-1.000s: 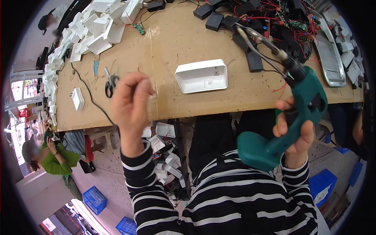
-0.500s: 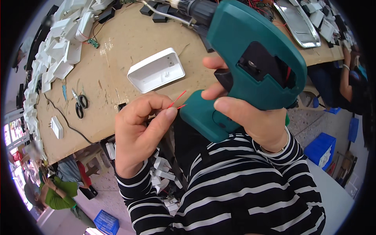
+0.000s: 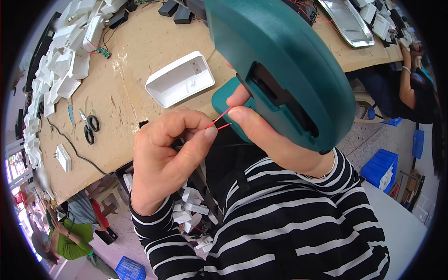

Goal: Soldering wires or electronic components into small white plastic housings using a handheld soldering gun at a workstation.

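Note:
My left hand [image 3: 168,156] is closed in a pinch on two thin red wires [image 3: 220,117], whose ends stick out past the thumb. My right hand [image 3: 284,147] is wrapped round a dark green power drill [image 3: 294,56], which hides most of its fingers. The right thumb and a fingertip meet the tip of the upper wire; whether they grip it cannot be made out. Beyond the left hand, an open white plastic housing [image 3: 163,88] lies on the brown table [image 3: 116,102].
Black-handled scissors [image 3: 89,129], a white plug-shaped piece [image 3: 63,157] and a black cable [image 3: 77,150] lie to the left. White housings [image 3: 72,60] pile up along the far left. A metal tray [image 3: 347,23] is at the far right. Other people sit at both sides.
My right hand has brought the drill nearer and turned it, and its thumb has come left to the wire tips. The left hand keeps its pinch, shifted slightly right.

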`<state>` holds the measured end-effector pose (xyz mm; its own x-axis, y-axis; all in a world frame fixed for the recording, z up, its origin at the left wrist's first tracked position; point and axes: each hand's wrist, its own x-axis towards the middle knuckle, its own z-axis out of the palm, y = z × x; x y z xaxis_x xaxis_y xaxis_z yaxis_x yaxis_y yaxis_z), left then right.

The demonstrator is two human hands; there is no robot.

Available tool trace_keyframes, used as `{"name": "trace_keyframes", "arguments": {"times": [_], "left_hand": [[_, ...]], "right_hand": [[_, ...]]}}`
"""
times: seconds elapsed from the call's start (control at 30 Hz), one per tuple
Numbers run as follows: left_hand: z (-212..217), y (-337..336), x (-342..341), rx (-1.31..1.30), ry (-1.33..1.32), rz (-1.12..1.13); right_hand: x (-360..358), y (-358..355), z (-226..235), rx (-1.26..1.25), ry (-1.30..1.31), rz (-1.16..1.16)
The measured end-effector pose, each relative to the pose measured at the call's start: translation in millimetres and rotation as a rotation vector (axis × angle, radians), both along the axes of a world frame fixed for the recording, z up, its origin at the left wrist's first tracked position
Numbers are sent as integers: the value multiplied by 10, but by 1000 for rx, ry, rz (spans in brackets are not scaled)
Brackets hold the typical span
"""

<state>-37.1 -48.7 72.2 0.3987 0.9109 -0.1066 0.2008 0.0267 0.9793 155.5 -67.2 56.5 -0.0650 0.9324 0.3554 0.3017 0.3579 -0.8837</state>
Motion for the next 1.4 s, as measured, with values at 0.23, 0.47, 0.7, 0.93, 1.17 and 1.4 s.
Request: {"name": "trace_keyframes", "arguments": {"times": [0.23,0.47,0.7,0.93,1.17,1.4], "left_hand": [[-100,49,-45,162,27,-40],[-153,89,-145,388,217,13],[-475,309,-103,1086,543,93],[-569,310,-78,1112,538,139],[-531,303,-188,1146,666,146],[-555,281,-250,1072,577,156]], "right_hand": [[-10,45,-74,-53,110,19],[71,101,74,-135,474,25],[375,-90,-35,-381,668,111],[170,-70,-218,-613,881,96],[-21,63,-293,-614,965,159],[-40,166,-374,-557,942,176]]}}
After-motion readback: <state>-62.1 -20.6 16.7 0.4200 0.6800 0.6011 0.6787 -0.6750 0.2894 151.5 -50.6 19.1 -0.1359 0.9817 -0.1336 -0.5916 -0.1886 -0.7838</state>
